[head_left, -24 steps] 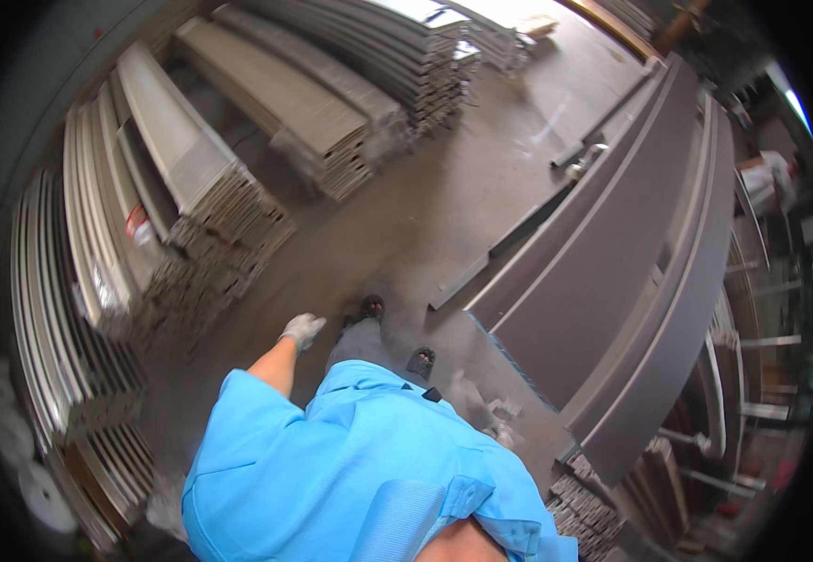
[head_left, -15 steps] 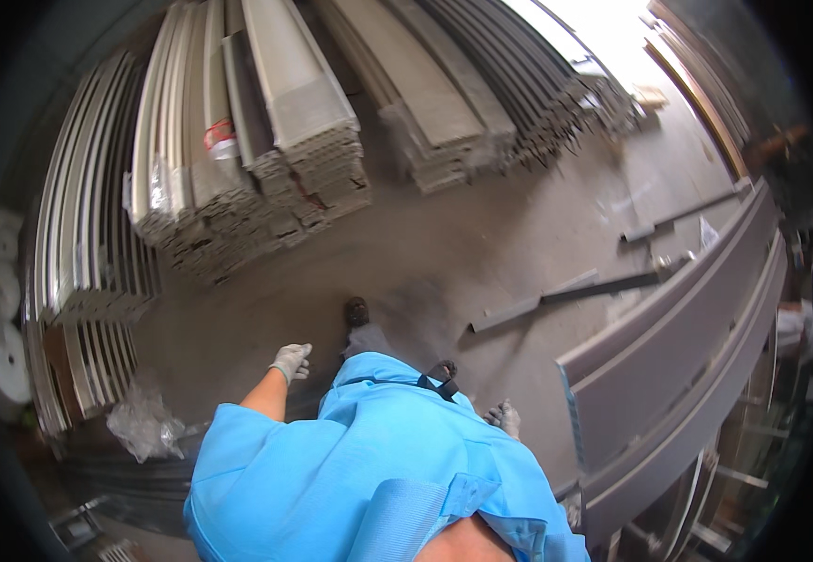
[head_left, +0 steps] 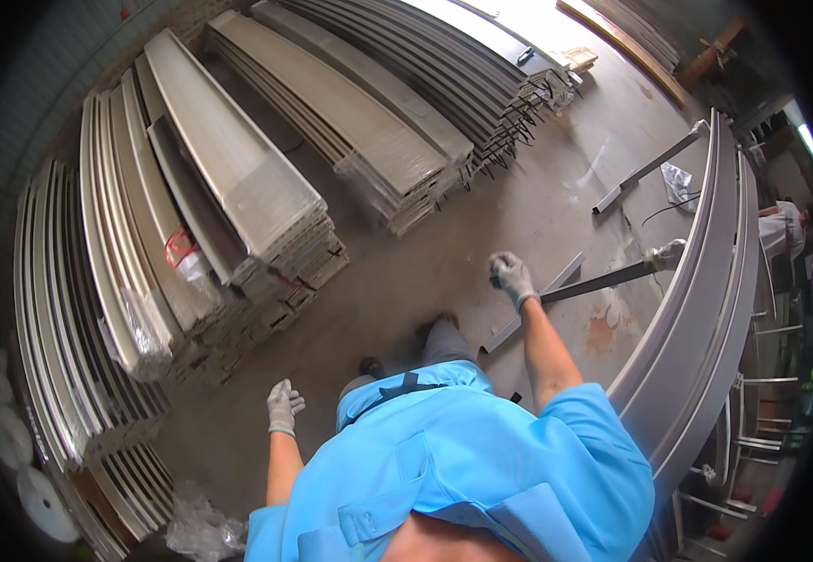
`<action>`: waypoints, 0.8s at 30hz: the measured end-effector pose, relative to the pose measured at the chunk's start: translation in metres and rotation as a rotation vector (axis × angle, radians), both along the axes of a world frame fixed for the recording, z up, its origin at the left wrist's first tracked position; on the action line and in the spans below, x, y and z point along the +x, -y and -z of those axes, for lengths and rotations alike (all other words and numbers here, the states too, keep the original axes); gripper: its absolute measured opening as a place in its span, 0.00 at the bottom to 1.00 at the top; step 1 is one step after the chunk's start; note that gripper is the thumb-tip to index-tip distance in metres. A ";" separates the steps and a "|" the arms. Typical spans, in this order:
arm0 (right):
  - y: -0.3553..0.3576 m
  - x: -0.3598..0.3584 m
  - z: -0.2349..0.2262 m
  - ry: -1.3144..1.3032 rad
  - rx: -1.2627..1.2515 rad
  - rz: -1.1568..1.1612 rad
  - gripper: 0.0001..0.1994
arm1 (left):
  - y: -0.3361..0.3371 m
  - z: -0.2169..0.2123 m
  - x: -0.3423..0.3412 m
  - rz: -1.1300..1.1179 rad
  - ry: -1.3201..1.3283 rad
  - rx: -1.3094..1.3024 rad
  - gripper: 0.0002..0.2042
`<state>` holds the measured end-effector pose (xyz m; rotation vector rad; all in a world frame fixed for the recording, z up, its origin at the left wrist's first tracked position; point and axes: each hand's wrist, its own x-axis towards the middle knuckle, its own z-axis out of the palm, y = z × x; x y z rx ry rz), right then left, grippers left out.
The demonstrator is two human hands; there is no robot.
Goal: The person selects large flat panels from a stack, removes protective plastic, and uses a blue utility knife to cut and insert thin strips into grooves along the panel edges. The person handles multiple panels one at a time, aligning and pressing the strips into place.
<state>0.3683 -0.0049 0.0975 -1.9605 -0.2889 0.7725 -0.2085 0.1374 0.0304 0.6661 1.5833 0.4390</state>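
Both my hands wear light grey gloves. My left hand [head_left: 284,405] hangs by my side over the concrete floor [head_left: 444,253], fingers loosely apart and holding nothing. My right hand [head_left: 512,276] is raised in front of me with its fingers curled. A dark metal bar [head_left: 598,281] runs from just beside its wrist to the right, toward another light glove [head_left: 666,253] at the edge of long grey panels [head_left: 706,309]. Whether my right hand grips the bar is unclear. My blue shirt and my feet fill the lower middle.
Stacks of long pale metal panels [head_left: 238,178] lie left and ahead, with more stacks [head_left: 397,103] further back. A light angle strip [head_left: 528,309] and another strip [head_left: 645,173] lie on the floor. White rolls [head_left: 13,440] sit far left. A person [head_left: 781,229] stands far right.
The view has swung left to right as I walked. My right arm, hidden before, is now lifted forward next to the dark bar. My left hand still hangs at my side.
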 end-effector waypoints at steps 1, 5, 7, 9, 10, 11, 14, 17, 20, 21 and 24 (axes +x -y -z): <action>-0.017 0.029 -0.005 0.061 0.031 -0.008 0.10 | -0.001 0.003 0.005 -0.003 -0.031 -0.011 0.22; -0.085 0.168 -0.026 0.345 -0.053 -0.021 0.10 | -0.006 0.015 0.040 -0.035 -0.023 -0.064 0.24; -0.120 0.248 -0.039 0.583 -0.150 -0.063 0.11 | -0.006 0.018 0.066 -0.064 -0.044 -0.106 0.24; -0.163 0.334 -0.053 0.764 -0.194 -0.099 0.12 | -0.006 0.016 0.100 -0.104 -0.104 -0.142 0.26; -0.187 0.374 -0.059 0.808 -0.225 -0.113 0.13 | -0.004 0.009 0.121 -0.185 -0.130 -0.158 0.26; -0.212 0.412 -0.064 0.923 -0.251 -0.126 0.14 | -0.003 0.004 0.149 -0.258 -0.158 -0.168 0.26; -0.264 0.498 -0.064 1.110 -0.387 -0.199 0.18 | -0.003 -0.029 0.226 -0.203 -0.191 -0.247 0.26; -0.319 0.566 -0.059 1.145 -0.558 -0.305 0.24 | -0.021 -0.059 0.291 0.107 -0.201 -0.253 0.25; -0.359 0.614 -0.046 1.217 -0.709 -0.392 0.26 | -0.034 -0.078 0.331 0.001 -0.192 -0.201 0.15; -0.364 0.626 -0.042 1.226 -0.658 -0.438 0.27 | -0.039 -0.082 0.338 -0.060 -0.192 -0.225 0.16; -0.379 0.647 -0.030 1.316 -0.621 -0.586 0.23 | -0.053 -0.095 0.343 -0.162 0.006 -0.229 0.13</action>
